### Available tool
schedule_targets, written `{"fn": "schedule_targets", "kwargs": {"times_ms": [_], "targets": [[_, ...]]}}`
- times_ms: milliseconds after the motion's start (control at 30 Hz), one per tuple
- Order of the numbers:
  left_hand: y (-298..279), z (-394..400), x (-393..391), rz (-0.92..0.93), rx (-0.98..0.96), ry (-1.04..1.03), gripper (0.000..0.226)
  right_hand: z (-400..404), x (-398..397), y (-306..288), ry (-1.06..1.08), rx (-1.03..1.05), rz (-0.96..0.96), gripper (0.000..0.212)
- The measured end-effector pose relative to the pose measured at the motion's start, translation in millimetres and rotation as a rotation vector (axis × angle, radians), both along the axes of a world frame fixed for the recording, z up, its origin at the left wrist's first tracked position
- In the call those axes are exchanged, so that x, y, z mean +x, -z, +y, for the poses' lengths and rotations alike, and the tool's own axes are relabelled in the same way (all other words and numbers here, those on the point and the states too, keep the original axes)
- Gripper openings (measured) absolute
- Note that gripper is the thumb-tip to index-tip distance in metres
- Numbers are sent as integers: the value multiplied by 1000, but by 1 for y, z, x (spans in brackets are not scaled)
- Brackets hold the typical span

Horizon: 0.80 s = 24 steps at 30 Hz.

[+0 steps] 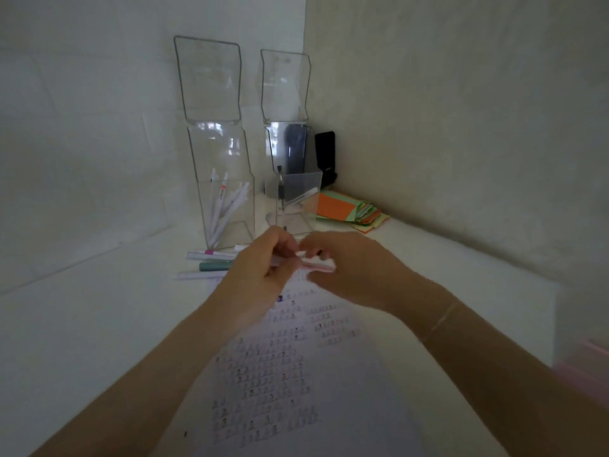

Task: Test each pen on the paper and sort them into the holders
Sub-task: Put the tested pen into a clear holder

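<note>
Both my hands meet above the far end of the paper [296,374], which is covered in small test marks. My left hand [260,268] and my right hand [342,265] each pinch one end of a white and pink pen [318,263]. Left of my hands, three pens [207,265] lie on the table: a white one with a pink band, a teal one and another white one. The left clear holder [227,196] contains several white pens. One dark pen stands in the right clear holder [293,199].
A stack of orange and green paper slips [349,209] lies right of the holders in the corner. A black object [326,156] stands behind the right holder. Walls close off the back and right. Something pink [586,367] sits at the right edge.
</note>
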<state>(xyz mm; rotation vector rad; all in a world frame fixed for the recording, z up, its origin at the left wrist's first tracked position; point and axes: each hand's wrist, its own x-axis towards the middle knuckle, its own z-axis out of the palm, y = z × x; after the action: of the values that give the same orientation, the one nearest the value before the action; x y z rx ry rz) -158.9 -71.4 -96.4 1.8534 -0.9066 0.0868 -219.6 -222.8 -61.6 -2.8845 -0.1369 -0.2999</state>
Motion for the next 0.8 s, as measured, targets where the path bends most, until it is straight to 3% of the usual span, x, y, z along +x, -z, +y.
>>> {"fn": "schedule_targets", "kwargs": {"times_ms": [67, 167, 233, 300, 400, 467, 567, 633, 733, 800], "targets": [[-3, 0, 0, -12, -85, -87, 13, 19, 14, -6, -61, -200, -29, 19], [0, 7, 17, 181, -269, -219, 39, 19, 51, -25, -64, -293, -103, 31], [16, 15, 34, 118, -118, -276, 40, 6, 85, -52, 32, -87, -143, 54], [39, 23, 49, -87, 134, -314, 34, -8, 117, -79, 112, 196, -236, 63], [69, 29, 59, -378, 431, -334, 38, -23, 153, -100, 216, 395, -494, 44], [77, 32, 62, -417, 504, -343, 42, -27, 167, -99, 284, 425, -575, 33], [81, 33, 64, -424, 490, -353, 38, -28, 185, -76, 346, 255, -457, 21], [83, 31, 66, -430, 492, -352, 37, -28, 195, -55, 370, 145, -312, 25], [84, 30, 67, -412, 476, -347, 37, -26, 199, -35, 359, 153, -131, 25], [85, 30, 68, -412, 468, -346, 37, -24, 195, -33, 344, 179, -107, 21]]}}
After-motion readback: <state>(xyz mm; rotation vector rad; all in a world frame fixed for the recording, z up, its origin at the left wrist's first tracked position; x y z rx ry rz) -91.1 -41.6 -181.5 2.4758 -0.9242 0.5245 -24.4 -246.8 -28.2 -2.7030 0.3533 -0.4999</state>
